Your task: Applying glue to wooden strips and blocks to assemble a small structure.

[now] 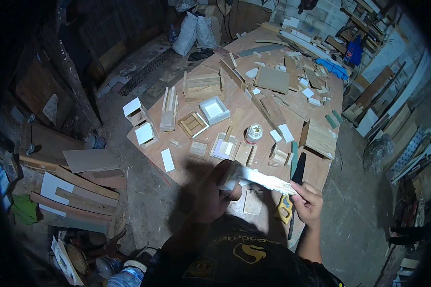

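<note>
In front of my body, my left hand (210, 193) is closed around a small pale block (231, 179), whose far side catches bright light. My right hand (307, 203) pinches the end of a long whitish strip with ragged edges (270, 182). The strip's other end reaches the block; glare hides whether they touch. Beneath my right hand lies a handsaw with a yellow handle (285, 210). Beyond my hands stand an open jar of white paste (254, 134) and a small tray with a stick across it (223, 146). A flat wooden piece (253, 202) lies below the strip.
The wooden table (177, 162) carries a white box (214, 110), a slatted wooden frame (193, 125), a wooden box (316, 138) at the right and a flat board (272, 79) among offcuts. Boards (76, 196) lean at the left; white sacks (187, 33) stand behind.
</note>
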Demonstrator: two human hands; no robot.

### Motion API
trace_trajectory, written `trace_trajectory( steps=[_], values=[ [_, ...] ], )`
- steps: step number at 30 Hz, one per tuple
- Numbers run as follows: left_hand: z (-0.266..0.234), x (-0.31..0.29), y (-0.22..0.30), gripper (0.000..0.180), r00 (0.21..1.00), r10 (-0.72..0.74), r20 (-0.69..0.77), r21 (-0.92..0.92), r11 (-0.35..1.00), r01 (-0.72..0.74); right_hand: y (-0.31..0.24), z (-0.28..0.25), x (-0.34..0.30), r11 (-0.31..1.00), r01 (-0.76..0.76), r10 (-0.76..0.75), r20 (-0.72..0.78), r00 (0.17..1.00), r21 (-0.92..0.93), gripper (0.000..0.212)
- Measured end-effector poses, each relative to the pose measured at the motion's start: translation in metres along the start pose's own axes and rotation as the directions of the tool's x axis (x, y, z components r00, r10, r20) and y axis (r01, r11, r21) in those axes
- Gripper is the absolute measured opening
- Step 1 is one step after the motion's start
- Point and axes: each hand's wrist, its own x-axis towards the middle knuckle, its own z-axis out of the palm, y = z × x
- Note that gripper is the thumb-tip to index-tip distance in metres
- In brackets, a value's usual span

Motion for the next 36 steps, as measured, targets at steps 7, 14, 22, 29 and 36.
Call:
trace_trajectory(
  steps=[7, 14, 22, 29, 36],
  values=[
    [0.019, 0.004, 0.008, 0.033, 0.954, -0.030, -0.299, 0.030, 0.999, 0.041, -0.005, 0.000, -0.002, 0.998, 0.042, -0.043, 0.002, 0.999, 0.037, 0.032],
    [-0.005, 0.006, -0.003, 0.034, 0.992, 0.080, 0.097, -0.018, 0.997, -0.079, -0.001, 0.001, 0.000, 0.996, -0.025, 0.014, -0.132, 0.991, -0.085, 0.033],
    [0.003, 0.006, -0.002, 0.034, 0.998, 0.066, 0.017, -0.054, 0.996, -0.065, -0.001, 0.002, -0.001, 0.987, 0.119, -0.132, -0.125, 0.983, -0.112, 0.028],
    [0.001, 0.007, 0.001, 0.034, 0.992, 0.129, 0.014, 0.059, 0.990, -0.129, -0.006, -0.001, 0.001, 0.974, 0.163, -0.182, -0.114, 0.977, -0.160, 0.026],
    [-0.006, 0.005, -0.002, 0.022, 0.986, 0.153, 0.060, -0.010, 0.988, -0.153, -0.006, 0.002, -0.004, 0.985, 0.155, -0.166, -0.170, 0.972, -0.071, 0.023]
  ],
)
